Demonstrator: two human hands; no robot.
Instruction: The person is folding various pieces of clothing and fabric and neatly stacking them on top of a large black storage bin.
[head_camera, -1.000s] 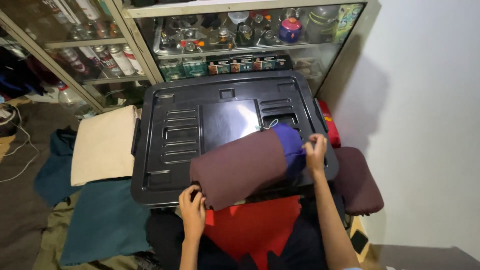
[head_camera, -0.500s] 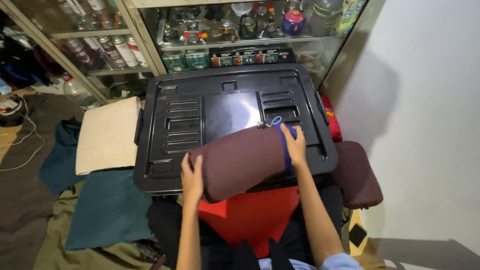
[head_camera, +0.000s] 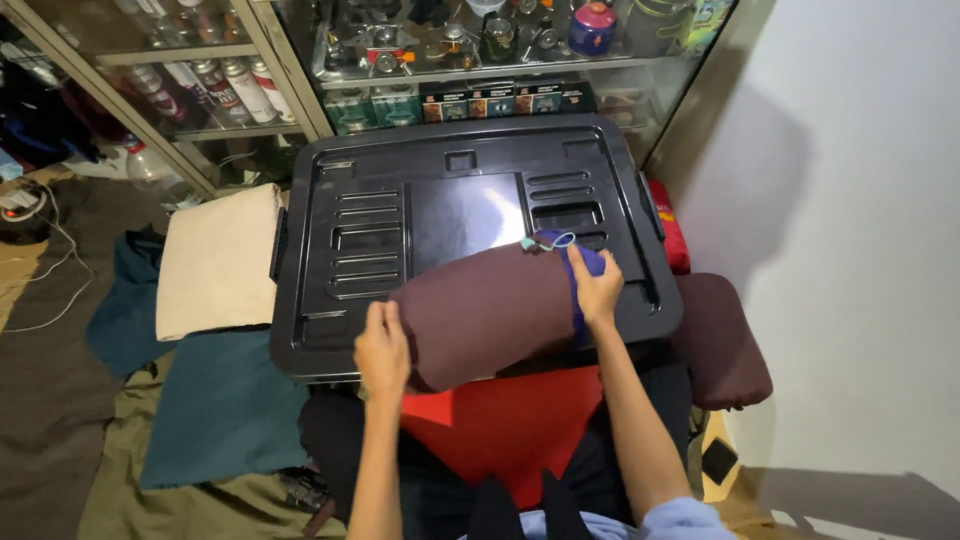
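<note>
A rolled maroon bundle (head_camera: 490, 310) lies across the near part of a black plastic lid (head_camera: 450, 200). Its right end has a blue cloth part (head_camera: 585, 262) with a small loop. My left hand (head_camera: 382, 345) presses on the roll's left end with the fingers together. My right hand (head_camera: 597, 290) grips the blue right end. A red cloth (head_camera: 510, 425) lies over my lap below the roll.
A second maroon bundle (head_camera: 720, 340) sits at the lid's right. A cream folded cloth (head_camera: 215, 260) and teal cloths (head_camera: 225, 405) lie at left on the floor. A glass cabinet (head_camera: 440, 60) with bottles and jars stands behind. A white wall (head_camera: 860, 230) is at right.
The roll has shifted slightly forward on the lid, with the blue end now mostly covered. Both hands stay at its ends. The view moved a little.
</note>
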